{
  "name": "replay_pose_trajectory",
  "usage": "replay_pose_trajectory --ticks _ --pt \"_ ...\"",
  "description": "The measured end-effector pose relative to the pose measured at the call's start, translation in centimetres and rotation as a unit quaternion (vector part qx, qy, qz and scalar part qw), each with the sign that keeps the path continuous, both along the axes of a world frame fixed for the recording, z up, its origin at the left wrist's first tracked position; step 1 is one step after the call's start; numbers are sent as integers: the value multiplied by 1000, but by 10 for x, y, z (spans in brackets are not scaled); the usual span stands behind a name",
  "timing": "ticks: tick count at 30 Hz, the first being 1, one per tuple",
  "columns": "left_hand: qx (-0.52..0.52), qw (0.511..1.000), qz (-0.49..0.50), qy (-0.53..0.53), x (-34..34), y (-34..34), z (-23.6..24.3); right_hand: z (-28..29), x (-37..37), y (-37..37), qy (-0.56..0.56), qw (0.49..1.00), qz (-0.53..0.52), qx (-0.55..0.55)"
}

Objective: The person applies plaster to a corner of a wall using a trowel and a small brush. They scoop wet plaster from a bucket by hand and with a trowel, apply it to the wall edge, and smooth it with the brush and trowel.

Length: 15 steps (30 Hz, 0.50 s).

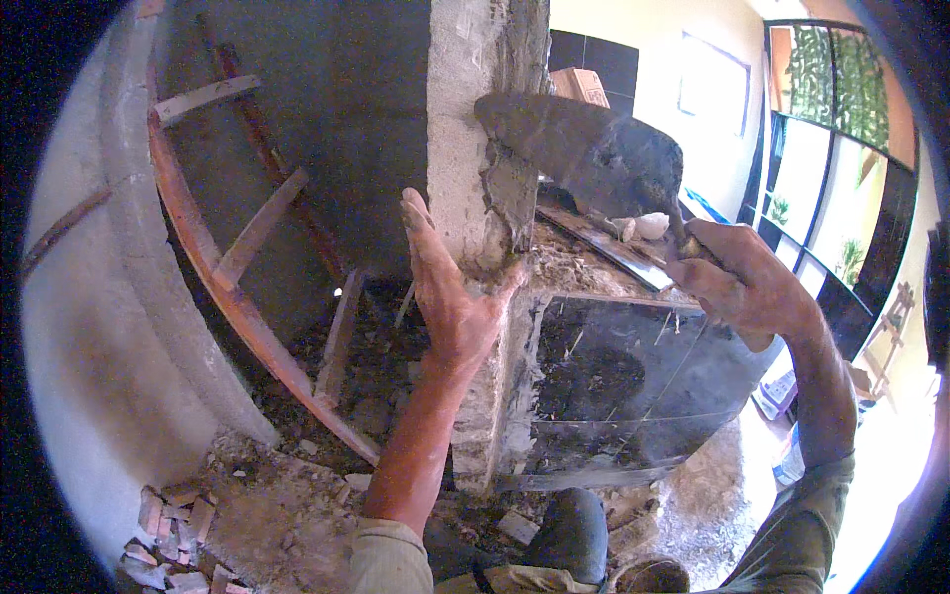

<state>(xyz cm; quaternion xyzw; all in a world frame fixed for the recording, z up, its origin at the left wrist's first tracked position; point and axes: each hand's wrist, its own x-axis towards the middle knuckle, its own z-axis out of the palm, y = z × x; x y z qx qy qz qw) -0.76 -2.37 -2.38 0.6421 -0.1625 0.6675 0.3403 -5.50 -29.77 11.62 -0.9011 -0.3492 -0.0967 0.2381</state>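
Observation:
My right hand [744, 279] grips the handle of a mortar-caked trowel [584, 150], whose blade is raised beside the upper part of a rough concrete post [473, 119]. Wet grey mortar [507, 193] clings to the post's right edge just under the blade. My left hand [447, 287] lies flat and open against the post's left face, fingers pointing up, thumb hooked under the mortar patch. Both hands are smeared with cement.
Left of the post is a dark recess crossed by a curved reddish wooden form [223, 287] with slats. A dark glossy panel [633, 386] stands to the right under a rubble-strewn ledge [584, 259]. Broken bricks [173, 540] lie lower left. My knee [569, 535] is below.

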Motion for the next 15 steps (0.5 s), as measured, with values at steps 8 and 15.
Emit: replay_pose_trajectory --ticks 8,15 --pt "4 1000 8 15 -2 3 -6 -20 0 -3 -66 982 71 -161" --pt "28 989 30 142 -42 11 -34 -5 4 -4 -60 974 34 -218"
